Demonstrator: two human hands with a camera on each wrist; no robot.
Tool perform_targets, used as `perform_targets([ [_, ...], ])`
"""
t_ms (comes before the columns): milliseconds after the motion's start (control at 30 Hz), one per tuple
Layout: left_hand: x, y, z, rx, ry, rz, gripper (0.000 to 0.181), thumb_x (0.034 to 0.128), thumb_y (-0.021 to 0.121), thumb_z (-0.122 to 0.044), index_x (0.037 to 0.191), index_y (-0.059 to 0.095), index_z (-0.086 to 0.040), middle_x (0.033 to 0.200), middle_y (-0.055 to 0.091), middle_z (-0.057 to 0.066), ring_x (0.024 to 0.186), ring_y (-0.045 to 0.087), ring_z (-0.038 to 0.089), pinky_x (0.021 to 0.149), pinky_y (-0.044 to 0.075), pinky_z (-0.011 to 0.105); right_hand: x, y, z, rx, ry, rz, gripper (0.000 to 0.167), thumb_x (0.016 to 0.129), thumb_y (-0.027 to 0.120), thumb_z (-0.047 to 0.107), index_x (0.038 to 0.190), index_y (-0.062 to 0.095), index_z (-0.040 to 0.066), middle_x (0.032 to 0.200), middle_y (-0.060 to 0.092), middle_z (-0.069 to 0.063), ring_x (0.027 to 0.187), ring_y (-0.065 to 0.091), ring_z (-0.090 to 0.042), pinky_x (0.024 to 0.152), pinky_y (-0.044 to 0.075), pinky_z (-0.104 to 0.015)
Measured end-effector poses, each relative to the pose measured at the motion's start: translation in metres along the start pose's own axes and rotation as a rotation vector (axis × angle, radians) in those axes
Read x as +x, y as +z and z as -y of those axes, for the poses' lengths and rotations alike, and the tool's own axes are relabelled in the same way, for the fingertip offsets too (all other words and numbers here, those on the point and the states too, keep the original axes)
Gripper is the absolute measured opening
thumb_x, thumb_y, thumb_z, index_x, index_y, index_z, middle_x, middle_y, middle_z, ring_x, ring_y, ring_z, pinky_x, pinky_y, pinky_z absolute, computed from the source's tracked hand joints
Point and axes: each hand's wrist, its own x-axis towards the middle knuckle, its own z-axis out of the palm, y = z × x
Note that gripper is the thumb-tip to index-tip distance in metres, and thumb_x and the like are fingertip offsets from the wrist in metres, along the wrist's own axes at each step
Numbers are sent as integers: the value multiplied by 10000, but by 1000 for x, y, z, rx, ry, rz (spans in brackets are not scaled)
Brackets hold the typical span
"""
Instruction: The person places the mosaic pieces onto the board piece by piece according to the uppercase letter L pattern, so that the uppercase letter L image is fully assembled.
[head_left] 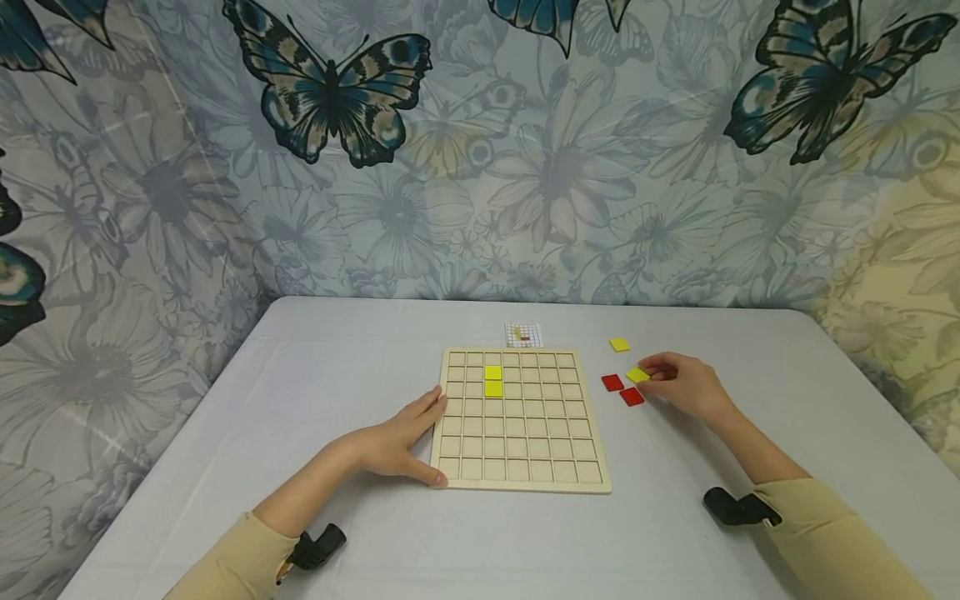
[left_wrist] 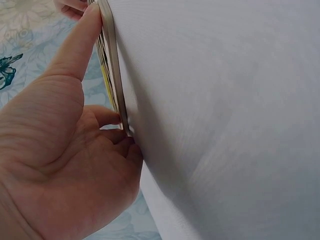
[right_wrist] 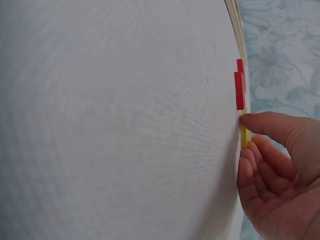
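Observation:
A wooden grid board (head_left: 525,433) lies flat on the table, with two yellow square tiles (head_left: 492,381) one above the other in its upper cells. My left hand (head_left: 397,440) rests along the board's left edge, thumb at the near corner and fingers farther up the side. To the right of the board, my right hand (head_left: 688,385) pinches a yellow tile (head_left: 637,375) between thumb and fingers, at table level. Two red tiles (right_wrist: 239,90) lie just beside it. Another yellow tile (head_left: 619,344) lies a little farther back.
Behind the board is a small pattern card (head_left: 523,335) printed with a grid. A white cloth covers the table (head_left: 360,350). Beyond its far edge stands a wall (head_left: 480,242) with flowers and butterflies. Each wrist carries a black camera (head_left: 318,547).

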Motion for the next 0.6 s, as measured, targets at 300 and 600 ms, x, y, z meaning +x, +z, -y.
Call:
perform_targets([
  [300, 0, 0, 0, 9, -10, 2, 1166, 770, 805, -468, 1570, 57, -66, 1628, -91, 82, 1484, -57, 266, 1169, 107, 475, 0, 0, 0, 3, 3, -10, 416, 861, 725, 188, 1193, 617, -38, 1061, 642, -181, 930, 569, -275, 721, 470, -266],
  [600, 0, 1, 1, 3, -2, 1, 1164, 772, 802, -471, 1569, 58, -64, 1627, -94, 87, 1483, -61, 272, 1169, 103, 480, 1, 0, 2, 52, 18, -16, 476, 863, 755, 233, 1229, 604, -31, 1089, 645, -189, 975, 590, -292, 729, 487, -225],
])
